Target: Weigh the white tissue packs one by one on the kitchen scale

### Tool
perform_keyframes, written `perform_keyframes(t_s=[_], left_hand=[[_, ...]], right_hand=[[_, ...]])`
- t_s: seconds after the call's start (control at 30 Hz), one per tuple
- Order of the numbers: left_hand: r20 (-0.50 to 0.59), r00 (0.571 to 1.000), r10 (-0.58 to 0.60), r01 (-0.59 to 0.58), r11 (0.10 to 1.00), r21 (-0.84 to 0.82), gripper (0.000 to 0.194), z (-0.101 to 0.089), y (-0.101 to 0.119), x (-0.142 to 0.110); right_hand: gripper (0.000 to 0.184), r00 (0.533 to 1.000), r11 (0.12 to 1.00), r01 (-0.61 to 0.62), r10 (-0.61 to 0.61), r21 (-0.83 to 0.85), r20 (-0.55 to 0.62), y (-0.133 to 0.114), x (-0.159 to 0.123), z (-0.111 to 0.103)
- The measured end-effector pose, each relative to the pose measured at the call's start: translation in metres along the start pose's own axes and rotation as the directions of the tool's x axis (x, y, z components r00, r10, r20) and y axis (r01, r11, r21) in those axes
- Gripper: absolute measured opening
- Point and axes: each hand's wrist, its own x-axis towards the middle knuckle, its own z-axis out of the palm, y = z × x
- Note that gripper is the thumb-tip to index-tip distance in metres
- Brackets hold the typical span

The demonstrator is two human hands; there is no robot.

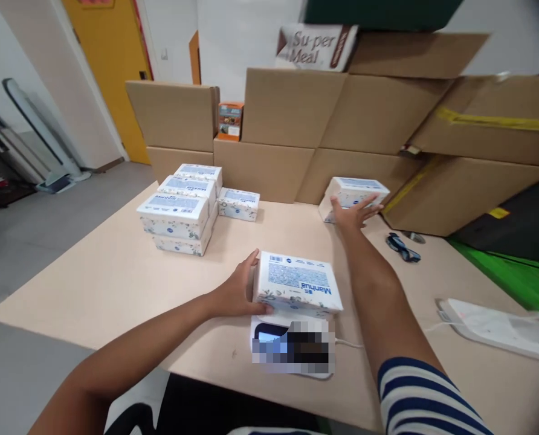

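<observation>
One tissue pack (pixel 296 281) in front of you, label side up, just past one white device (pixel 292 347) with a lit screen; the device is partly pixelated. Your left hand (pixel 240 290) is half open, curved round the pack's left end, thumb on the near face; can't tell how firmly it holds. Your right hand (pixel 353 216) has its fingers spread wide against a far pack (pixel 360 184), which looks to be on top of one other; can't tell if it has a grip.

Left group (pixel 176 208): three packs in the top row, at least one more under the front one, rest hidden. One lone pack (pixel 237 204) just beside it on your right.

Worktop (pixel 92 290) is pale, plain. Also on it: one dark blue item (pixel 403 248), blurry, and one long white item (pixel 500 332) off to your right. Several cardboard boxes (pixel 292 106) along the back, one orange box (pixel 230 121) among them, one "Su-per Meal" box (pixel 315 47) above. Room: one yellow door (pixel 110 72), grey floor (pixel 115 181), white walls
</observation>
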Motion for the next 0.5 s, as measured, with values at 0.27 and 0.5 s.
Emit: perform_keyframes(t_s=[0.27, 0.5], left_hand=[[-0.015, 0.999, -0.038, 0.038, 0.999, -0.027, 0.17, 0.006, 0.013, 0.002], [-0.138, 0.99, -0.016, 0.0, 0.993, -0.115, 0.169, 0.004, 0.007, 0.013]], right_hand=[[0.094, 0.921, 0.946, 0.313, -0.325, 0.088, 0.214, -0.002, -0.053, -0.021], [0.113, 0.095, 0.711, 0.613, -0.5, 0.345, 0.861, -0.055, -0.156, -0.102]])
